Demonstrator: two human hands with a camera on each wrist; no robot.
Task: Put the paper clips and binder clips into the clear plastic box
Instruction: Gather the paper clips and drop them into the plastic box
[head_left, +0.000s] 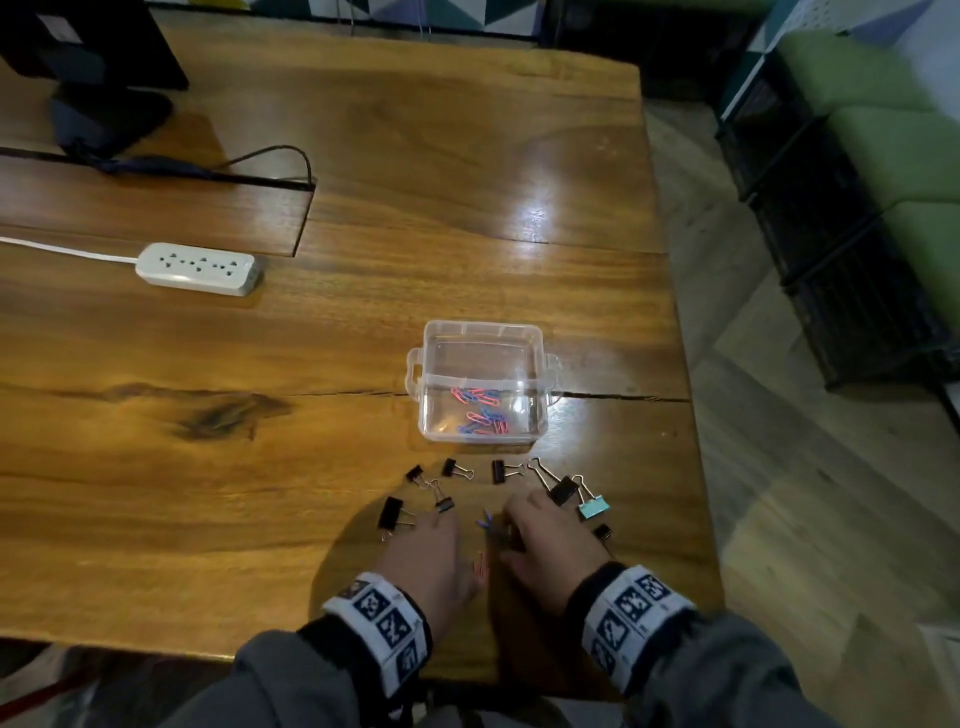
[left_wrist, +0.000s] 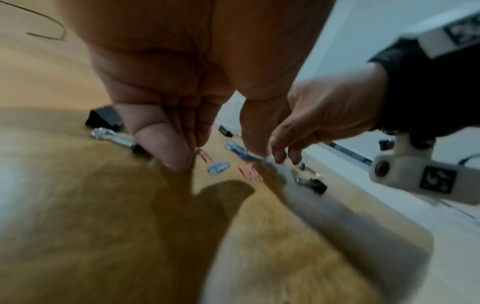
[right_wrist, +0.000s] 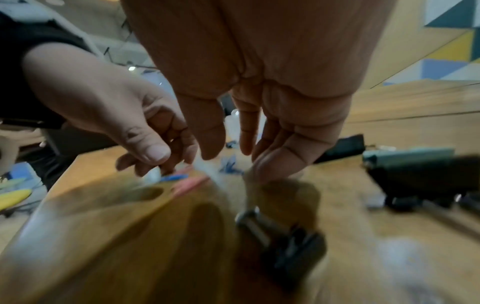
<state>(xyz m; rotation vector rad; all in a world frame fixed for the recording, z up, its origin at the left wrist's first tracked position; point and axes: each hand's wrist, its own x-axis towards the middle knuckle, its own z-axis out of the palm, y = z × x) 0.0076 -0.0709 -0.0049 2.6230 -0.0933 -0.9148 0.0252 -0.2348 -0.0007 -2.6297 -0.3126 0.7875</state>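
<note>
Both hands work low over the wooden counter (head_left: 260, 364), fingertips down on the last loose clips: left hand (head_left: 434, 556) pinches at a pink wire paper clip (left_wrist: 201, 154); right hand (head_left: 545, 540) curls over blue ones (left_wrist: 237, 149), grip uncertain. Likely gathering several for one trip. Loose paper clips: about four, blurred. Binder clips on counter: seven black (head_left: 392, 512), one teal (head_left: 592, 506). Clear plastic box (head_left: 485, 332) stands open just beyond, about a dozen pink and blue clips inside.
</note>
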